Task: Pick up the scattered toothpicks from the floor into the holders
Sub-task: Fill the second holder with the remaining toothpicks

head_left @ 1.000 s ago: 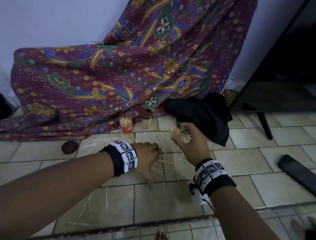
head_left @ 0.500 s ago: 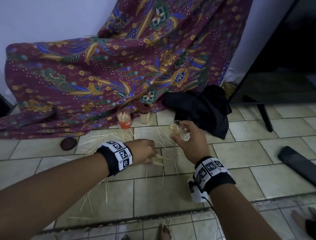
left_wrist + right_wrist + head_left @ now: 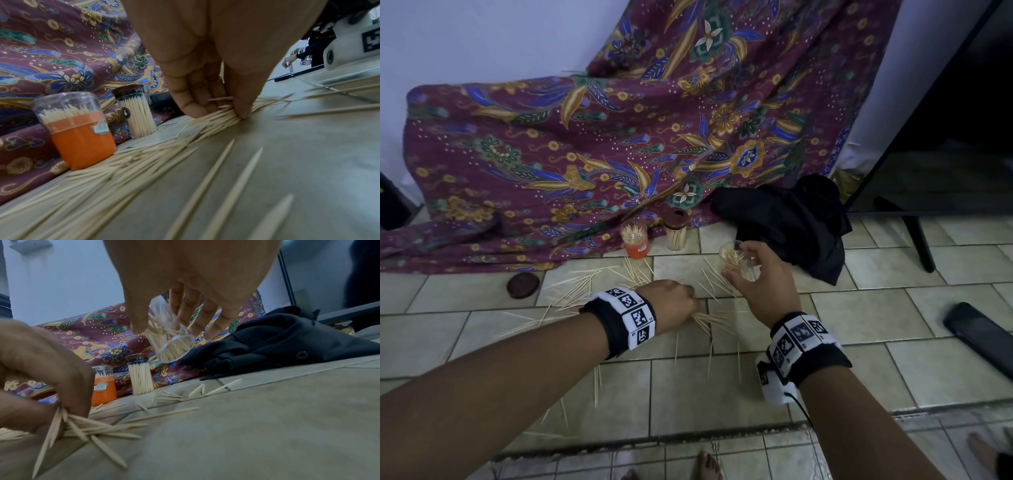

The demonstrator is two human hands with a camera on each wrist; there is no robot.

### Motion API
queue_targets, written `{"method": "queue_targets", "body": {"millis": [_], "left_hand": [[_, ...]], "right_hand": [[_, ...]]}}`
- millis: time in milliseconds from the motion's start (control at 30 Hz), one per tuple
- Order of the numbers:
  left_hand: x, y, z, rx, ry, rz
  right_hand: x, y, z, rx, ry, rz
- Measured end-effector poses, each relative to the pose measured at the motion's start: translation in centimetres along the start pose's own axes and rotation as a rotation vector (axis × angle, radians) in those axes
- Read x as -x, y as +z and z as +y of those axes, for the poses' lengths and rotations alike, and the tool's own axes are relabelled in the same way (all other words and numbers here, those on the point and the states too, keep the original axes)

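Pale wooden toothpicks (image 3: 571,294) lie scattered over the tiled floor. My left hand (image 3: 676,303) is down on the tiles, its fingers and thumb pinching a bunch of toothpicks (image 3: 224,113) (image 3: 82,426). My right hand (image 3: 760,284) holds a clear plastic holder (image 3: 736,260) (image 3: 170,337) tilted above the floor, partly filled with toothpicks. Two more holders stand by the cloth: an orange-based one (image 3: 635,241) (image 3: 78,129) with its top off, and a slim clear one with a dark lid (image 3: 676,231) (image 3: 136,112), both packed with toothpicks.
A patterned maroon cloth (image 3: 585,137) drapes the wall and floor behind the holders. A black garment (image 3: 791,219) lies to the right. A round dark lid (image 3: 523,284) sits on the tiles at left. A dark flat object (image 3: 983,335) lies far right.
My left hand has drawn together from a spread reach over the pile into a pinch on a bunch of toothpicks. The right hand keeps the clear holder in about the same place.
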State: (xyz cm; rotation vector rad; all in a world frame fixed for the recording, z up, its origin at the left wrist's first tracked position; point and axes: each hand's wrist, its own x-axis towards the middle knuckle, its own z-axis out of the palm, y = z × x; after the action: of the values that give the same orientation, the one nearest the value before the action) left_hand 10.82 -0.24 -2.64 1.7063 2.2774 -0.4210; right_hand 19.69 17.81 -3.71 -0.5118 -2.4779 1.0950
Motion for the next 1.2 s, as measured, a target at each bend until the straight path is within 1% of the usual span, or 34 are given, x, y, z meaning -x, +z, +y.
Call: {"method": "queue_targets", "body": {"millis": [233, 467, 567, 733, 833, 967, 1133, 1200], "left_hand": [[0.1, 0.7, 0.2, 0.02, -0.061, 0.006], [0.0, 0.5, -0.5, -0.033, -0.072, 0.035], [0.1, 0.2, -0.8, -0.063, -0.07, 0.021], [0.0, -0.7, -2.6, 0.086, -0.117, -0.001], [0.4, -2.2, -3.9, 0.21, -0.136, 0.029], [1.5, -5.1, -6.0, 0.335, -0.141, 0.111], [2.4, -8.9, -8.4, 0.371, -0.142, 0.196], [2.2, -10.3, -8.8, 0.358, -0.132, 0.189]], "right_hand": [[-0.2, 0.0, 0.1, 0.004, 0.003, -0.003], [-0.5, 0.1, -0.1, -0.007, -0.01, -0.02], [-0.8, 0.1, -0.2, 0.0, -0.014, -0.022], [-1.3, 0.1, -0.3, -0.004, -0.024, -0.025], [-1.5, 0.1, -0.4, 0.0, -0.023, -0.03], [-1.9, 0.2, -0.6, -0.008, -0.015, -0.058], [-2.5, 1.0, -1.4, 0.009, -0.055, -0.088], [-2.6, 1.4, -1.8, 0.022, -0.076, -0.095]]}}
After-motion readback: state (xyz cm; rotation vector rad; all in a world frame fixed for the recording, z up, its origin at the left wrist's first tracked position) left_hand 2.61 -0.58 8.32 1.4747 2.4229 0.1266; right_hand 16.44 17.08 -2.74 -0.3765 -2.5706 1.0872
